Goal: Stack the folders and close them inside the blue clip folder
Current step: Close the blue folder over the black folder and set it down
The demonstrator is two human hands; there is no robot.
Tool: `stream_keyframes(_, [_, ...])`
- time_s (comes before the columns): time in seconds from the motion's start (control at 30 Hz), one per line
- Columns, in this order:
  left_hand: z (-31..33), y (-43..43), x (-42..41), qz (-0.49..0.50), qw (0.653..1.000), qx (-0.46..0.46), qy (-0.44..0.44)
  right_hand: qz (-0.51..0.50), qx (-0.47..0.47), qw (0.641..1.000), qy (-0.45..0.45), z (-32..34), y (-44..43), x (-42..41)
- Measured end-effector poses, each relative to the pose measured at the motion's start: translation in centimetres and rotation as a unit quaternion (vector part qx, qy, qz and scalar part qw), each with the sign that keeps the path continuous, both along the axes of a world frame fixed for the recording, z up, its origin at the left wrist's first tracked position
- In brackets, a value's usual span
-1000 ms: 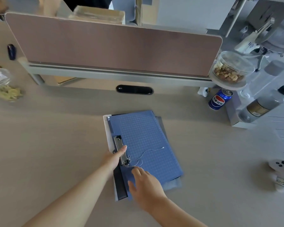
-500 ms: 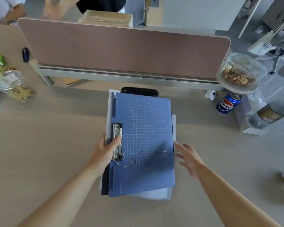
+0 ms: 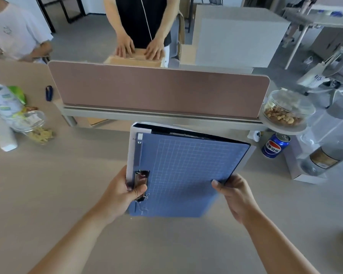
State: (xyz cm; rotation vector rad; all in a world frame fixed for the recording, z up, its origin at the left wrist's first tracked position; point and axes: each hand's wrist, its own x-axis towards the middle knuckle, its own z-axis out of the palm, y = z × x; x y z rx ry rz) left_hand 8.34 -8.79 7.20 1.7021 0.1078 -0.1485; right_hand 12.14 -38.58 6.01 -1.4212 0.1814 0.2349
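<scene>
The blue clip folder (image 3: 188, 175), with a grid-patterned cover, is lifted off the desk and tilted toward me. Inside it I see the edges of stacked folders: a white one (image 3: 130, 155) along the left side and a dark one (image 3: 196, 134) along the top. My left hand (image 3: 121, 194) grips the left edge, thumb pressed on the metal clip (image 3: 141, 179). My right hand (image 3: 236, 194) holds the lower right edge of the folder.
A brown desk divider (image 3: 156, 89) stands right behind the folder. A Pepsi can (image 3: 275, 145), a bowl of nuts (image 3: 285, 111) and bottles (image 3: 325, 157) are at the right. Snack bags and a jar (image 3: 32, 125) sit at the left. Two people stand beyond the divider.
The folder stack was lying flat on the desk; now both hands have raised it. My right hand moved from hovering beside it to gripping its right edge.
</scene>
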Motion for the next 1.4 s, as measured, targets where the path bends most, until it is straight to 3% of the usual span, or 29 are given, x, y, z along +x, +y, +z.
stream_keyframes(0.13, [0.9,0.1,-0.3,0.003,0.999,-0.038,-0.002,0.034,0.01,0.997,-0.062,1.3,0.1,-0.3])
stream_keyframes(0.37, [2.2,-1.3,-0.7,0.042,0.991,-0.129,0.007,0.118,0.024,0.993,-0.009,1.5,0.1,-1.3])
stream_keyframes(0.67, [1.4,-2.1,-2.8,0.069,0.983,-0.165,-0.039,0.099,-0.007,0.995,-0.018,0.7,-0.3,-2.5])
stream_keyframes(0.9, [0.6,-1.8,-2.6,0.032,0.993,-0.109,0.036,0.125,-0.024,0.991,0.033,-0.4,-0.3,-2.6])
stream_keyframes(1.13, [2.1,-3.3,-0.1,0.125,0.992,0.012,-0.008,0.091,-0.03,0.994,0.05,0.9,-0.1,-1.7])
stream_keyframes(1.27, [4.1,-3.7,2.0,0.125,0.992,-0.001,0.021,0.067,-0.003,0.994,0.082,2.2,-0.8,-0.9])
stream_keyframes(1.4, [5.2,-2.7,3.1,0.127,0.985,-0.027,0.113,0.053,0.011,0.993,0.102,2.7,-0.5,-0.3])
